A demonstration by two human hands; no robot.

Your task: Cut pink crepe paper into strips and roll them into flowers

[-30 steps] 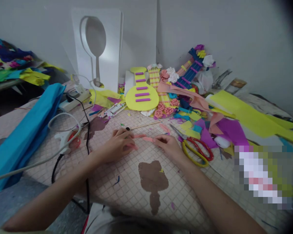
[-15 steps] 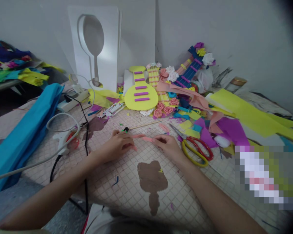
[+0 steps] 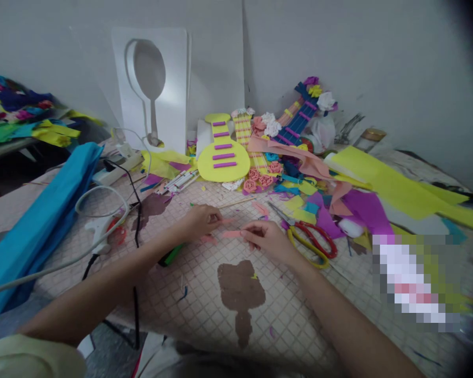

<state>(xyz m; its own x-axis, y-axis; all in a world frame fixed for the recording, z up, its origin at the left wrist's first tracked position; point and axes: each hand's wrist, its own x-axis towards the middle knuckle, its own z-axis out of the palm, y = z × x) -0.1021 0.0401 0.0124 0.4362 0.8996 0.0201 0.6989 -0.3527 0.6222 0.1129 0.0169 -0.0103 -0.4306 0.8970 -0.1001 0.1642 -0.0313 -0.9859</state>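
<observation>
Fingers (image 3: 254,226) of right hand (image 3: 270,242) pinch end of flat salmon-pink paper strip (image 3: 232,234); strip juts left from fingertips. Left hand (image 3: 200,220) curled, fingertips at second pink paper strip (image 3: 227,222), grip unclear. Slim green-and-black object (image 3: 174,254) below left wrist. Red-and-yellow-handled metal scissors (image 3: 313,239) beside right hand.

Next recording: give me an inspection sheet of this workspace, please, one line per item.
Surface: table with grid pattern, brown patches.
Job's things: several pink strips.
Left hand: fingertips at one strip, grip unclear.
Right hand: pinches another strip.
Clutter: scissors beside the right hand; purple paper; yellow guitar shape farther back.
Cables: looped white cable and black cable, left side.
Surroundings: white board with a cut-out, standing before the wall; lower-right area pixelated.
</observation>
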